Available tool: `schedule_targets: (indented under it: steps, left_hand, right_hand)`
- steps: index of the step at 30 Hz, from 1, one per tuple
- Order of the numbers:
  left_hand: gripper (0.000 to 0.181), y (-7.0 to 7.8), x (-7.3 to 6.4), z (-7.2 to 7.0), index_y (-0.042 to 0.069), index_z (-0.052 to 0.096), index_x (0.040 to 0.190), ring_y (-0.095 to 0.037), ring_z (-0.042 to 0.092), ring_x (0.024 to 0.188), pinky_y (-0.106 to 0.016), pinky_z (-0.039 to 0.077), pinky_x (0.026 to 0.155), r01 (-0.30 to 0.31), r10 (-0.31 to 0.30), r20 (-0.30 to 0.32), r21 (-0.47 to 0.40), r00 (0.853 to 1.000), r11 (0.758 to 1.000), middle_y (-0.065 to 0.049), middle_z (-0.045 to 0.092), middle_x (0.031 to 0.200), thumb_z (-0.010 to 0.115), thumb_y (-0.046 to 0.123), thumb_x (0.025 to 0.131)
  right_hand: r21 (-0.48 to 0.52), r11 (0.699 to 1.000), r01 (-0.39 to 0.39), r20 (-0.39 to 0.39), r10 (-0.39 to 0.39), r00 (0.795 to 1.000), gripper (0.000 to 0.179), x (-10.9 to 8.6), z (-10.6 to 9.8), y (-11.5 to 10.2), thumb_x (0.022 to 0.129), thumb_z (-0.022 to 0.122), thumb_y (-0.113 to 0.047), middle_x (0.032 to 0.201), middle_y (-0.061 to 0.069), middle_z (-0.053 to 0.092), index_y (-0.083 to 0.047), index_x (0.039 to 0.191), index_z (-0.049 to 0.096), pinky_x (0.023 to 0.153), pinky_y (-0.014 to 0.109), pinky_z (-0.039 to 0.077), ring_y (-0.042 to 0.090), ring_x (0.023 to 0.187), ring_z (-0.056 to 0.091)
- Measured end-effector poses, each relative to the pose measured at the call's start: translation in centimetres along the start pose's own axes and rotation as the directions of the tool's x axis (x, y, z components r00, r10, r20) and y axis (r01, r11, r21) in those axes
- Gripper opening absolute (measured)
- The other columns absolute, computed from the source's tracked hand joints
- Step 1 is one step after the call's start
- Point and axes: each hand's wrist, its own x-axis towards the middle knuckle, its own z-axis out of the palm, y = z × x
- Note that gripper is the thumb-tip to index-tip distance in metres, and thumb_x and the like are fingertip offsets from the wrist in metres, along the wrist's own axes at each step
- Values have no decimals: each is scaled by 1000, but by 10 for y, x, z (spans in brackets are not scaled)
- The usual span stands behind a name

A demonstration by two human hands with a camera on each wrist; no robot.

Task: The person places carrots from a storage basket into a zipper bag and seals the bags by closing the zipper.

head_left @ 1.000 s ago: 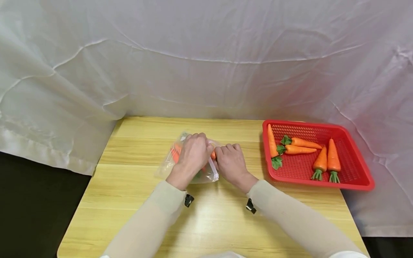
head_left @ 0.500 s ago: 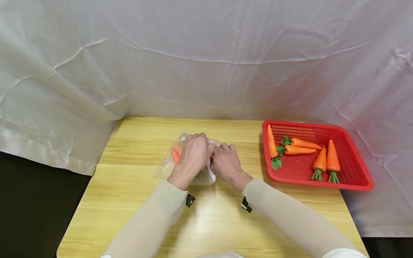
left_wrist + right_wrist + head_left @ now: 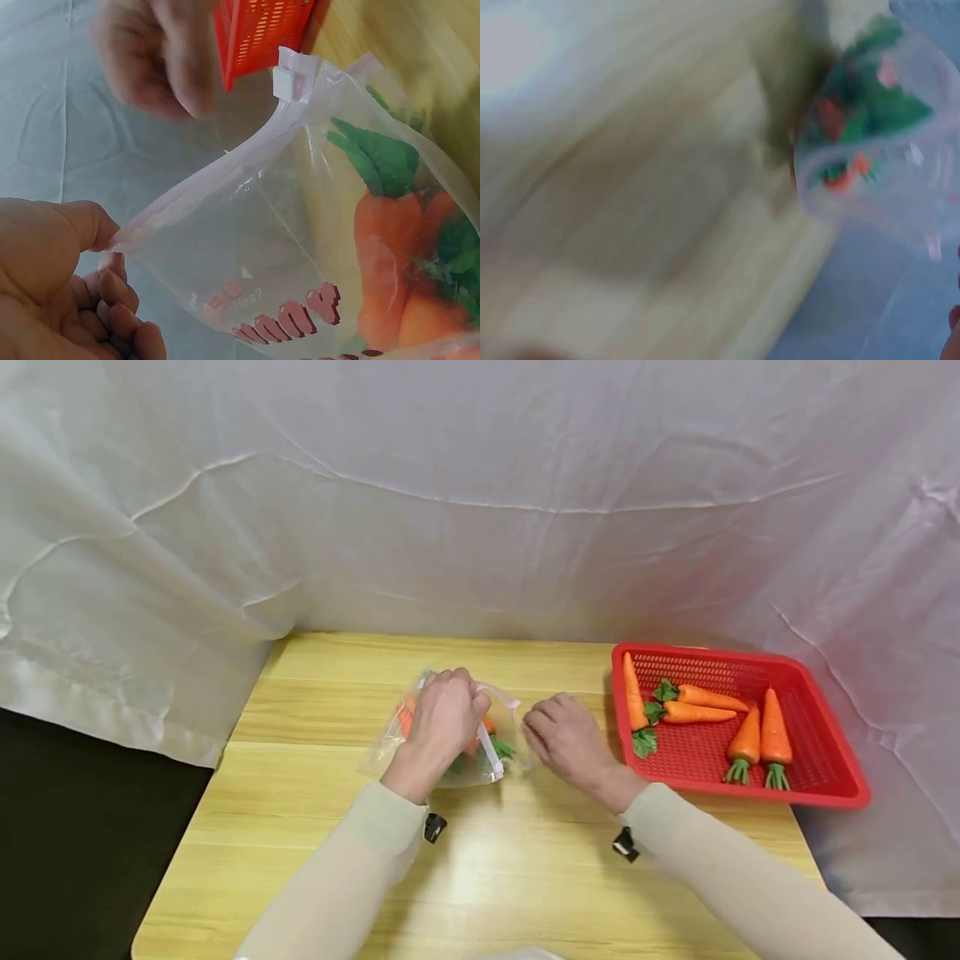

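Observation:
In the left wrist view, my left hand (image 3: 52,285) pinches the pink-edged rim of a clear zip bag (image 3: 247,202) between thumb and finger. Several carrots (image 3: 386,255) with green tops lie inside it. A white slider (image 3: 284,84) sits at the far end of the zip. From the head view, the bag lies mid-table under my left hand (image 3: 444,714), its mouth gaping toward the right. My right hand (image 3: 568,739) is just right of that mouth, fingers loosely bent and nothing seen in them. It shows blurred in the left wrist view.
A red perforated basket (image 3: 690,745) stands at the table's right side, holding several carrots (image 3: 699,712). Pale cloth (image 3: 480,560) hangs behind the wooden table (image 3: 315,810). The right wrist view is strongly blurred.
My right hand, which was at the bag's mouth, has drawn back to the right. Green leaves and the spread mouth now show there. My left hand has stayed nearly in place on the bag.

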Motion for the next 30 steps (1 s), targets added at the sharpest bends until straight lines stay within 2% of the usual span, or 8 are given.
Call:
schedule_targets:
  steps: [4, 8, 14, 17, 22, 30]
  left_hand:
    - [13, -1, -2, 0, 8, 58, 86, -26, 52, 83, -34, 44, 74, 16, -16, 11, -20, 1000, 1000, -7, 56, 83, 58, 17, 96]
    - [12, -4, -4, 0, 8, 58, 87, -26, 52, 83, -35, 45, 75, 31, -30, 11, -25, 999, 999, -7, 57, 83, 59, 17, 95]
    - [11, -7, -6, 1, 8, 60, 87, -25, 54, 85, -36, 47, 80, 39, -38, 20, -36, 999, 999, -6, 58, 85, 60, 16, 95]
    - [11, -8, -7, 2, 8, 61, 88, -25, 55, 86, -37, 49, 81, 38, -37, 18, -38, 999, 999, -6, 60, 85, 60, 16, 95]
    - [11, -12, -9, 2, 8, 62, 90, -25, 56, 86, -37, 50, 82, 51, -50, 24, -45, 998, 998, -6, 60, 87, 61, 16, 96]
    - [11, -16, -11, 2, 8, 62, 88, -27, 57, 85, -39, 50, 81, 50, -49, 16, -20, 999, 999, -6, 60, 85, 62, 17, 95]
  right_hand:
    - [6, 1000, -31, -14, 31, 999, 19, -15, -32, 36, 96, 72, -22, 100, 13, 74, -4, 101, 73, 84, 51, 49, 35, 95, 64]
    - [-10, 991, -133, 51, 134, 990, 27, -34, -61, 76, 95, 75, -22, 109, 18, 72, 0, 109, 71, 91, 56, 45, 40, 103, 61]
    - [-126, 960, -249, 203, 271, 941, 42, -71, -89, 137, 88, 84, -20, 120, 22, 69, 1, 120, 68, 101, 61, 43, 43, 114, 57]
    - [-162, 937, -308, 270, 343, 900, 49, -92, -98, 162, 88, 85, -26, 125, 23, 66, 1, 124, 67, 102, 65, 41, 45, 119, 54]
    - [-213, 880, -425, 379, 475, 794, 67, -121, -102, 194, 92, 79, -44, 134, 27, 59, 3, 135, 59, 107, 70, 35, 48, 127, 47]
    - [-242, 818, -521, 512, 564, 648, 92, -146, -104, 221, 95, 63, -66, 147, 34, 45, 5, 149, 43, 109, 77, 27, 54, 137, 35]
